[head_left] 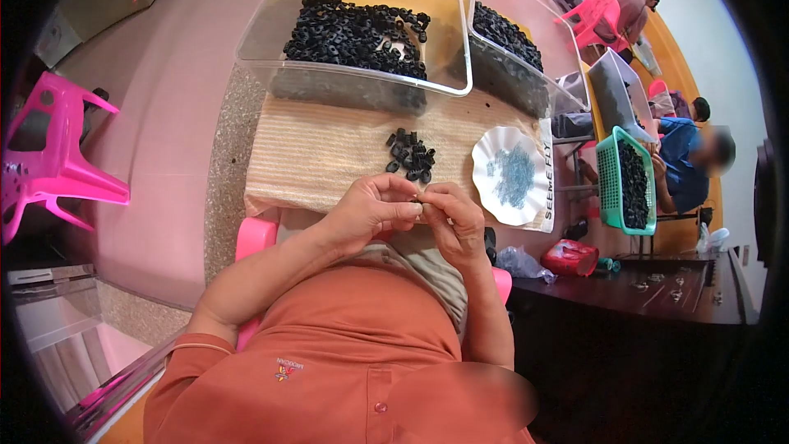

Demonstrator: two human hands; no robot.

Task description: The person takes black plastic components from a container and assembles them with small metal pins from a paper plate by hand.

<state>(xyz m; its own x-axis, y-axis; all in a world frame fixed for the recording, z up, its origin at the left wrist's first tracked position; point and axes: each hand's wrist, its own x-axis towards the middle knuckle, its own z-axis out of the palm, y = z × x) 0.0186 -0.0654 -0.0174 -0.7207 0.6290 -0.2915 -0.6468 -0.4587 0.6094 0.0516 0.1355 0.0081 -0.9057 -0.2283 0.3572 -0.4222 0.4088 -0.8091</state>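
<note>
My left hand [374, 207] and my right hand [452, 218] meet fingertip to fingertip at the table's front edge. Both are pinched on something small and dark, mostly hidden by the fingers. Just beyond them a small pile of black parts [409, 154] lies on the striped cloth [312, 144]. To the right of my hands stands a white scalloped plate [485, 156] with many thin bluish pieces [513, 178] on it.
Two clear bins [362, 86] [526, 66] of black parts stand at the back. A green basket [610, 189] of black parts and a person in blue [680, 160] are at the right. Pink stools [62, 148] stand left.
</note>
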